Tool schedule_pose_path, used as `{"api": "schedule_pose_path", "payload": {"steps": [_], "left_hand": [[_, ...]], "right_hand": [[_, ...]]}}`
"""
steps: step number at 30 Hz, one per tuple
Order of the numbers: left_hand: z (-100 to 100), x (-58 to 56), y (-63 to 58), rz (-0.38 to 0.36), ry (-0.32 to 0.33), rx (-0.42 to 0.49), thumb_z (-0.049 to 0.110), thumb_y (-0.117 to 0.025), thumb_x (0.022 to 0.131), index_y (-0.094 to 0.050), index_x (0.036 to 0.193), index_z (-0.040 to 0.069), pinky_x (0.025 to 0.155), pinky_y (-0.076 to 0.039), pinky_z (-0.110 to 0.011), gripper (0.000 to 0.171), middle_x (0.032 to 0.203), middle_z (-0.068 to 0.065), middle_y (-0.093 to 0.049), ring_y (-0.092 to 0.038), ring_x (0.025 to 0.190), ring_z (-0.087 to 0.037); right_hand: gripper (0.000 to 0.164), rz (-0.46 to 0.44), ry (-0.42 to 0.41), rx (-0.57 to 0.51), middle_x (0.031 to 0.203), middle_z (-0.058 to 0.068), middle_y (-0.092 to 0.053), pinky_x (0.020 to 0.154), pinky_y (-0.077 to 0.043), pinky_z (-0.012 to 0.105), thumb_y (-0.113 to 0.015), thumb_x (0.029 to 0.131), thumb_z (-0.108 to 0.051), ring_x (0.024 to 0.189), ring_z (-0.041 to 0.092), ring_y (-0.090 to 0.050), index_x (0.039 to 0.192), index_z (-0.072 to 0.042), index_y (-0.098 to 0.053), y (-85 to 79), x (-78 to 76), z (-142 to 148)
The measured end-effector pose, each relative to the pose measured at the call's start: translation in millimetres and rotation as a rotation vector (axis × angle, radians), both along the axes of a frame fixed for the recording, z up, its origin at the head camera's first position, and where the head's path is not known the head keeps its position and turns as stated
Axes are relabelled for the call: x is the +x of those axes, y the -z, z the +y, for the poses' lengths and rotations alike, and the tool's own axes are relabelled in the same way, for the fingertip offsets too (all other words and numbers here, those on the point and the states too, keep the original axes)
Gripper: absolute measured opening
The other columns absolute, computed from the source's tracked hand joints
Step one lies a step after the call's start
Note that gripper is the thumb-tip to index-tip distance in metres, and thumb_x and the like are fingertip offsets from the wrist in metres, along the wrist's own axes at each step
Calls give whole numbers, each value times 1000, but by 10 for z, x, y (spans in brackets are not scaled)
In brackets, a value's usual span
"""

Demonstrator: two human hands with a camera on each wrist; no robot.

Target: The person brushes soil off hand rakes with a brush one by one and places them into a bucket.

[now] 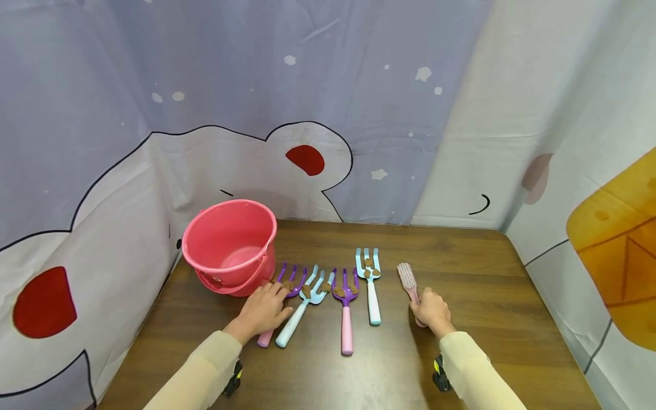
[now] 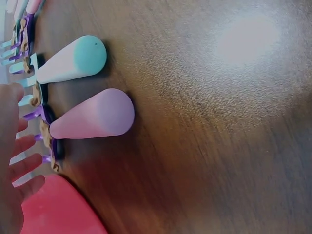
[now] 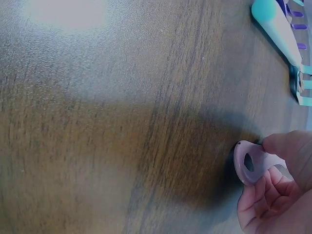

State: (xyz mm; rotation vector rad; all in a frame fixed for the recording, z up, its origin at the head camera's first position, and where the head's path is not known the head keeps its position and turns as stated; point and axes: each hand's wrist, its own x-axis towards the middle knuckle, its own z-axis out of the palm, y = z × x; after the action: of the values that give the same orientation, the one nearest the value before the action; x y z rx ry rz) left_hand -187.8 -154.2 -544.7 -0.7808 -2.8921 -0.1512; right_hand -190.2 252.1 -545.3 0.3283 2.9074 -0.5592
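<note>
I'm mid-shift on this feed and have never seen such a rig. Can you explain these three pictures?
There is no robot here: a person is working with two bare hands. The widest picture comes from a camera worn on the head, looking forward and down. The other two come from cameras on the left and right wrists.

On the wooden table stands a pink bucket. Beside it lie two purple forks and two blue forks, with brown lumps at their prongs.

The right hand grips the handle of what looks like a small pink brush. The left hand is over the leftmost purple fork, fingers extended; I can't tell whether it touches it.
</note>
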Motion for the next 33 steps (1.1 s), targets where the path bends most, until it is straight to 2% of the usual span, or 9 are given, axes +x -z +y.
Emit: {"api": "schedule_pose_path", "payload": {"steps": [4,10,16,24,29,33], "left_hand": [[-42,9,35,15,-22,7,42,-57,77,-55,110,10,77,-39,-37,46,101,-6,-52,-49,91,-24],[-71,32,60,38,-23,12,39,-59,77,-55,103,9,74,-40,-38,40,97,-7,-53,-49,87,-24],[-85,45,67,40,-28,13,36,-61,76,-55,100,8,74,-39,-39,37,95,-8,-53,-50,88,-26],[-117,49,68,75,-33,17,32,-63,74,-57,95,6,68,-41,-40,34,89,-9,-52,-50,82,-27],[-137,42,107,75,-44,5,33,-62,76,-57,94,7,67,-41,-39,32,89,-8,-52,-51,81,-26],[-145,36,126,72,-47,-2,33,-61,76,-57,90,7,65,-41,-38,30,85,-7,-51,-50,78,-26]], "right_hand": [[30,1,14,-5,70,10,-54,47,-38,35,-60,75,-28,60,23,-51,83,-1,-47,10,-10,-13],[28,12,37,-3,69,11,-54,46,-38,36,-62,73,-27,59,25,-52,79,-4,-47,11,7,-43],[27,31,14,-2,68,11,-54,47,-39,38,-60,74,-27,60,26,-53,79,-4,-48,25,19,-37],[18,68,1,1,65,9,-53,46,-38,40,-55,75,-22,57,26,-51,75,-5,-50,69,-15,-51],[17,61,5,-5,65,9,-52,45,-38,39,-54,76,-21,57,26,-51,76,-5,-49,66,-15,-63],[16,89,4,-4,63,10,-52,45,-37,40,-54,76,-20,55,27,-51,77,-5,-48,46,-20,-71]]}}
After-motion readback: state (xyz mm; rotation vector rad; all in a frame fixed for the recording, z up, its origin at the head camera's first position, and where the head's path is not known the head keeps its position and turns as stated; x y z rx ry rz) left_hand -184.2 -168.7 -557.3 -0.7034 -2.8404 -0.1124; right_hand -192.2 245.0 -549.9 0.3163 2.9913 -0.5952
